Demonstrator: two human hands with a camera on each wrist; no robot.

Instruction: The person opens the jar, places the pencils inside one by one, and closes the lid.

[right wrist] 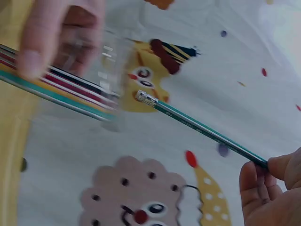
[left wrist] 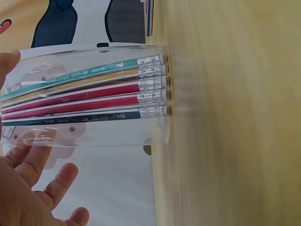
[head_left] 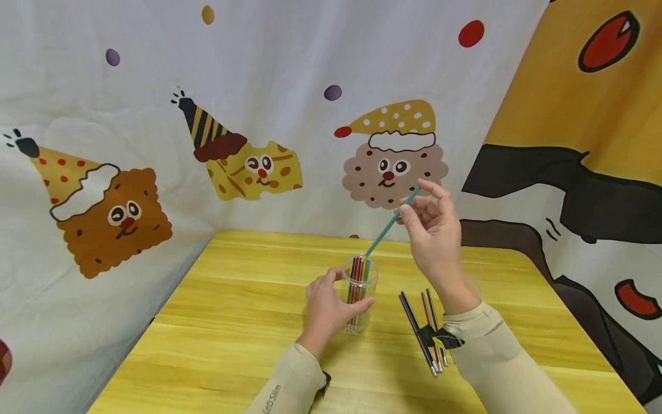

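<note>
A clear cup (head_left: 373,275) stands upright on the table, holding several pencils (left wrist: 94,100) in teal, yellow, red and black with their eraser ends down. My left hand (head_left: 331,305) grips the cup's side, thumb at the front and fingers behind. Above the rim my right hand (head_left: 434,236) pinches a teal pencil (head_left: 385,231) near its upper end. That pencil slants down toward the cup's mouth; in the right wrist view its eraser end (right wrist: 146,98) is just outside the rim. The cup looks blurred there.
To the right of the cup several dark and red pencils (head_left: 416,332) lie on the yellow wood-grain table (head_left: 233,322), partly behind the right wrist's black strap (head_left: 439,338). A white cloth (head_left: 279,69) with cartoon prints hangs behind the table.
</note>
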